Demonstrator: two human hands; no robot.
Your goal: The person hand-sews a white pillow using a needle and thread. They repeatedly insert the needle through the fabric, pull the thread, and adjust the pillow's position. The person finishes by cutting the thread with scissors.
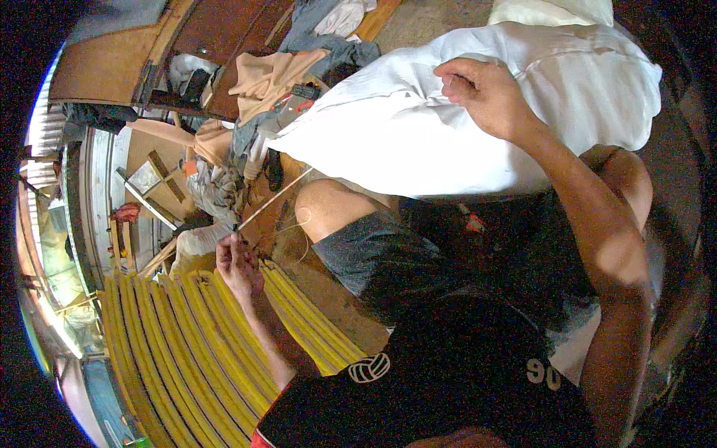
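Note:
A large stuffed white cloth bundle [403,127], like a cushion or filled sack, lies across my lap. My left hand [240,263] is closed in a pinch on a white thread [275,200]. The thread runs straight and taut up to the bundle's lower left edge. A thin loose loop of it [305,216] hangs by my knee. Over the top of the bundle is my right hand [489,97], its fingers curled in. Whether they grip the cloth or something small cannot be made out.
Beside my left forearm stands a row of long yellow strips or folded pads [187,336]. Beyond it lie heaped cloths, with a peach cloth [272,78] on top. A wooden cabinet [104,71] is at the far left. Another pale bundle [553,11] sits behind the white one.

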